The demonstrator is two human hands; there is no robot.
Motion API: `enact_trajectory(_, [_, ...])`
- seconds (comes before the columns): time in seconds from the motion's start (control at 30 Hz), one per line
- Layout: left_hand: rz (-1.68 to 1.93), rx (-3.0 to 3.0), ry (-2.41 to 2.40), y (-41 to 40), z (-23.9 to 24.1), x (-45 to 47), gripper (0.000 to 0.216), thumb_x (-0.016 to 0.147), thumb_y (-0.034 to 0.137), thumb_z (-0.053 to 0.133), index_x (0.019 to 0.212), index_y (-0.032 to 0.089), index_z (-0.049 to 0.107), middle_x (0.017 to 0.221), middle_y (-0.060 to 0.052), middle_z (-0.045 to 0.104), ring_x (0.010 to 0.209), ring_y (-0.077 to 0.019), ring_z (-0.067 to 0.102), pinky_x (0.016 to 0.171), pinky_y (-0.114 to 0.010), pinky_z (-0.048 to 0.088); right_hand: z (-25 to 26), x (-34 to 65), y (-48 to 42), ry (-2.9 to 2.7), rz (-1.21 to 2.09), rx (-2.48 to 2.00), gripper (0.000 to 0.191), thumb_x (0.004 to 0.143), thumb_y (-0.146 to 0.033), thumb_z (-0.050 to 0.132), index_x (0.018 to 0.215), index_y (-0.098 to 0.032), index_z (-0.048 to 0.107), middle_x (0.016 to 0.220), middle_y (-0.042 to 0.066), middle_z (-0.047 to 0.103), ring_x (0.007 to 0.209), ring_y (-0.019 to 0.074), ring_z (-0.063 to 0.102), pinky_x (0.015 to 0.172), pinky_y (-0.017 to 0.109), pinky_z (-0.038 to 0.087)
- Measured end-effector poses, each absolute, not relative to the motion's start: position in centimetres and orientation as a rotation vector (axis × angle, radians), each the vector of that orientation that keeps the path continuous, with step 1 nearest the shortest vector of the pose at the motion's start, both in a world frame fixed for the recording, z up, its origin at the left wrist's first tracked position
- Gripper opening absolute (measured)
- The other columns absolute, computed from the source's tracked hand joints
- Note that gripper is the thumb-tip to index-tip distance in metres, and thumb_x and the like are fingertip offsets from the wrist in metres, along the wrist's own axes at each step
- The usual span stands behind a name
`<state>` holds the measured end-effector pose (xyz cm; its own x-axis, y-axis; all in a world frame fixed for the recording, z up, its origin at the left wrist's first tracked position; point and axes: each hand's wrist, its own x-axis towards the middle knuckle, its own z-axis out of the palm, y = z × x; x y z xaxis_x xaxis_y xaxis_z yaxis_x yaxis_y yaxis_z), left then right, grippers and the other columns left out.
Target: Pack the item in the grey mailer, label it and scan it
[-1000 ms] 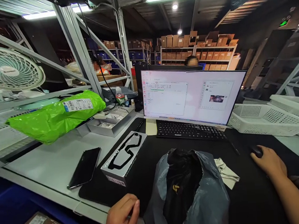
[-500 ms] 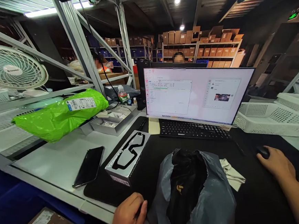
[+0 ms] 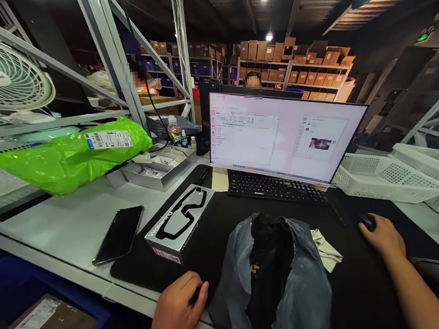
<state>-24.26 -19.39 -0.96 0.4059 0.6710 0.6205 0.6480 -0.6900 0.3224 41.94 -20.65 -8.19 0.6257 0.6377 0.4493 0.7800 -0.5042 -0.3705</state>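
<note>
My left hand rests curled on the near edge of the black desk mat, just left of an opened grey poly bag with something black inside. Whether the thumb and fingers pinch the bag's edge I cannot make out. My right hand lies closed over a black mouse at the right of the mat. A grey goggles box sits just beyond my left hand. A lit monitor and black keyboard stand behind the bag.
A black phone lies on the white desk. A green parcel and fan sit on the left shelf. A grey tray, white baskets, a crumpled cloth and a person behind the monitor are nearby.
The view shifted a little. My left hand slid up to the edge of the grey bag. My right hand stays on the mouse.
</note>
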Motion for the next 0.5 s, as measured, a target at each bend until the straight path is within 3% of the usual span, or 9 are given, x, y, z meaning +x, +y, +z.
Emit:
enact_trajectory(0.23, [1.165,2.615,1.184,-19.4,-0.9,-24.6,0.039,0.106,0.037,0.045,0.074,0.021,0.060,0.070,0.001,0.062,0.059,-0.0117,0.061,0.058,-0.022,0.047,-7.8,41.6,-20.6,-1.102,-0.267,-2.280,0.059,0.078,-0.054,0.047,0.119,-0.014,0.063,0.120,0.020,0.064,0.127,0.0380,0.056,0.112,0.050,0.045])
enact_trajectory(0.33, [1.154,2.628,1.067,-19.6,-0.2,-24.7,0.057,0.107,0.060,0.030,0.078,0.021,0.061,0.074,-0.003,0.066,0.063,-0.0147,0.064,0.058,-0.025,0.049,-8.2,42.0,-20.4,-1.124,-0.275,-2.298,0.062,0.082,-0.056,0.042,0.122,-0.013,0.061,0.122,0.021,0.063,0.128,0.0385,0.056,0.113,0.047,0.043])
enact_trajectory(0.43, [1.103,2.646,0.971,-19.7,0.3,-24.8,0.081,0.093,0.086,0.015,0.078,0.022,0.061,0.074,-0.004,0.066,0.063,-0.0176,0.063,0.056,-0.029,0.049,-8.2,42.2,-20.2,-1.137,-0.279,-2.334,0.064,0.086,-0.057,0.039,0.126,-0.012,0.060,0.124,0.023,0.062,0.130,0.0396,0.054,0.113,0.047,0.043])
enact_trajectory(0.5, [1.090,2.654,0.971,-19.7,0.3,-24.7,0.085,0.087,0.094,0.016,0.076,0.022,0.060,0.072,-0.004,0.065,0.060,-0.0175,0.062,0.054,-0.030,0.047,-8.2,42.2,-20.1,-1.113,-0.300,-2.365,0.067,0.087,-0.057,0.038,0.128,-0.009,0.059,0.125,0.024,0.062,0.131,0.0399,0.054,0.112,0.047,0.043])
